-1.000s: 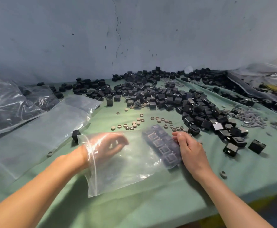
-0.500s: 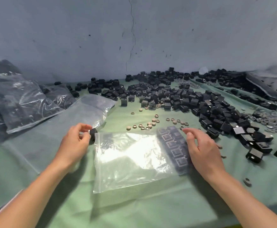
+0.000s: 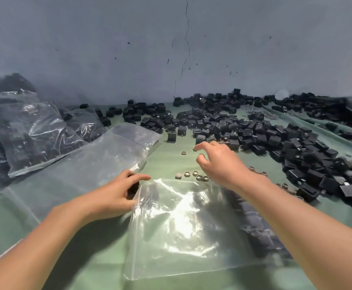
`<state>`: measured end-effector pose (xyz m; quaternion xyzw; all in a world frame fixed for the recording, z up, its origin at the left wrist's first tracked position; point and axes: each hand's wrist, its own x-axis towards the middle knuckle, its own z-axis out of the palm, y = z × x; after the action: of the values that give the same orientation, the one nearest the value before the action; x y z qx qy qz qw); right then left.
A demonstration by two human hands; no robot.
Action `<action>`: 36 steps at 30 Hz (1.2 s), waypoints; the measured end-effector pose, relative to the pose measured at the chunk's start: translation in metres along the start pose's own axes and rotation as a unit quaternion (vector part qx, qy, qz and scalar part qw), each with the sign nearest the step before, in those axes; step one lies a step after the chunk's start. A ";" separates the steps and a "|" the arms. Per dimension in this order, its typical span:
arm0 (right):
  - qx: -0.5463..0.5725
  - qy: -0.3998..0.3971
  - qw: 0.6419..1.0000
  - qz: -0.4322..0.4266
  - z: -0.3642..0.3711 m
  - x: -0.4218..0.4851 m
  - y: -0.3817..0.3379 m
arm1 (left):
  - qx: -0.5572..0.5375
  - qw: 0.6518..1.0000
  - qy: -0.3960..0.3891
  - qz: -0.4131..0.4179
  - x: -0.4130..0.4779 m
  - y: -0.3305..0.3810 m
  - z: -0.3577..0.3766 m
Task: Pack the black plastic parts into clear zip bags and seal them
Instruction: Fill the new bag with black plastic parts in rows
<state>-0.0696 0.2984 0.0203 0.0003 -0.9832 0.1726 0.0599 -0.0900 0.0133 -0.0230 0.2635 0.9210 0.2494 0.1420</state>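
Green cloth (image 3: 166, 162) beneath the zip bag (image 3: 181, 227) now shows the right hand (image 3: 219, 162) lifted off the bag's right end, where packed parts (image 3: 256, 235) lie, its fingers spread and empty, reaching toward the loose pile (image 3: 275, 139) beyond the bag, while the left hand (image 3: 116, 193) at the bag's left mouth pinches one black part (image 3: 133, 187), so filling evidently goes on.

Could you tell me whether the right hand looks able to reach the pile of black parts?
Probably yes: the right hand hovers open just short of the black parts, and nothing blocks the way.
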 end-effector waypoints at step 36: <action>0.038 0.016 0.997 -0.061 0.108 0.149 -0.017 | -0.080 0.894 0.404 -0.175 0.116 -0.057 -0.018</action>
<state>-0.2301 0.2492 -0.0572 0.0597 -0.9730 0.2057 0.0864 -0.2159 0.0289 -0.0532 -0.0380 0.9073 0.3779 -0.1802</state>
